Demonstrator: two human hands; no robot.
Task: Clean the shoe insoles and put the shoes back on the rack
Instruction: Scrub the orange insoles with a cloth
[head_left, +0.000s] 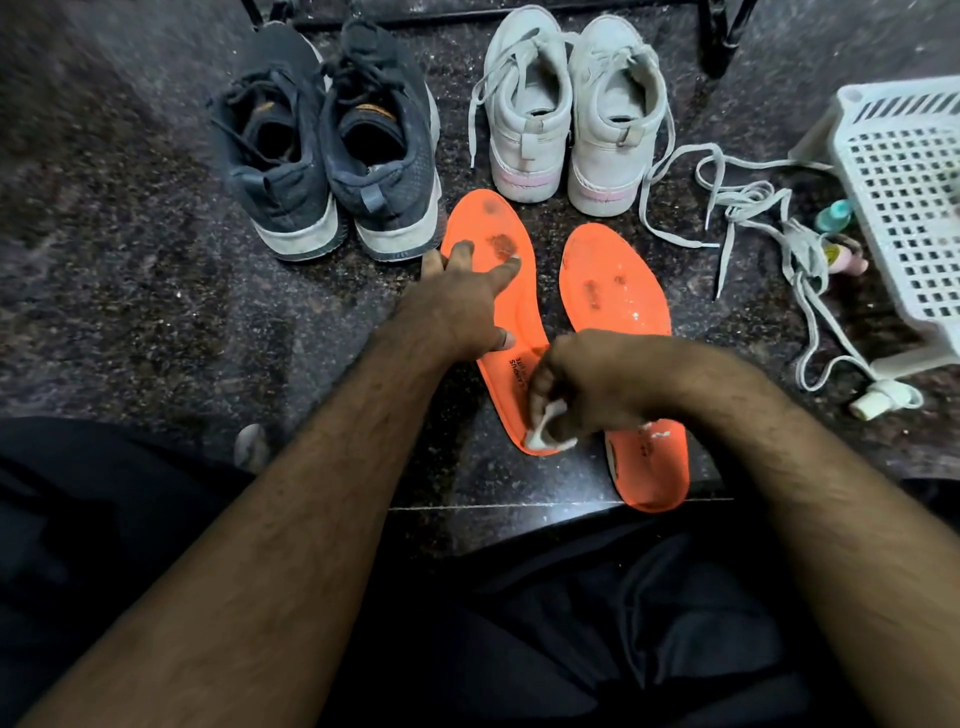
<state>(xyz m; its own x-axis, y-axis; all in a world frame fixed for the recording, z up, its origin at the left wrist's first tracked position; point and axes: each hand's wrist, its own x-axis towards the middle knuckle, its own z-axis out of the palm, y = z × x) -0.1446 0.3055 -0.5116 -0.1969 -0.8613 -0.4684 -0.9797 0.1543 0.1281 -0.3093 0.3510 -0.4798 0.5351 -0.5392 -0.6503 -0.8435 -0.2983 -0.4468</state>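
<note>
Two flat orange foam insoles are lying side by side on the dark speckled stone floor (130, 270), the left hand (457, 306) spreading wide to pin the left insole (511, 332) while the right hand (587, 384) is pinching a white wipe (545, 434) against its heel, apparently scrubbing.

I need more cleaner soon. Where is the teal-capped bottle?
In the head view, the teal-capped bottle lies on the floor at the right, against the white basket, beside the loose laces.
</note>
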